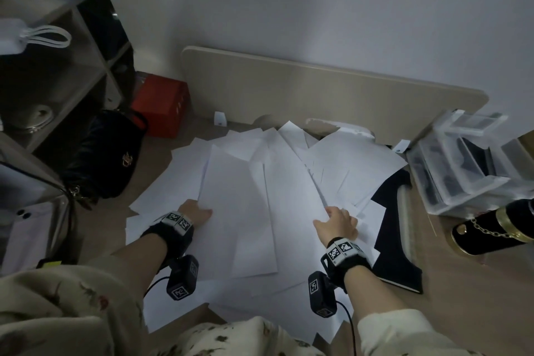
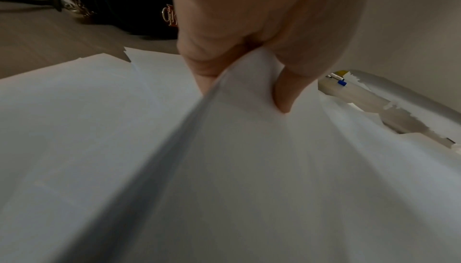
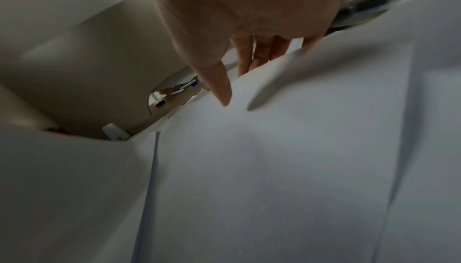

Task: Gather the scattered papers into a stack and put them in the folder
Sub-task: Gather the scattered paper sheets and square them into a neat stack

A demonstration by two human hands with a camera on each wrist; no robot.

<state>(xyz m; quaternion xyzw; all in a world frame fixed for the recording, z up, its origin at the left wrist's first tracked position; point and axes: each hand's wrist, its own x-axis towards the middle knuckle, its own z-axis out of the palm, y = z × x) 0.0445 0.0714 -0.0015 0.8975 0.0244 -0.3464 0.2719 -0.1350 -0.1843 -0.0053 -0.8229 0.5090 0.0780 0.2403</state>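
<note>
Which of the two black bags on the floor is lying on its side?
The cylindrical black bag with gold rims and chain, at the right by the clear plastic boxes. The other, a quilted black handbag, stands upright beside the shelf.

The scattered papers (image 1: 260, 196) cover most of the dark folder (image 1: 396, 228), leaving only its right part showing, and hide the left hand (image 1: 195, 211) fingers tucked beneath a sheet. The right wrist view is blurred (the right hand (image 3: 244, 21) is cut off by the top edge). The pens (image 3: 184, 88) by the wall are too small to make out.
</note>
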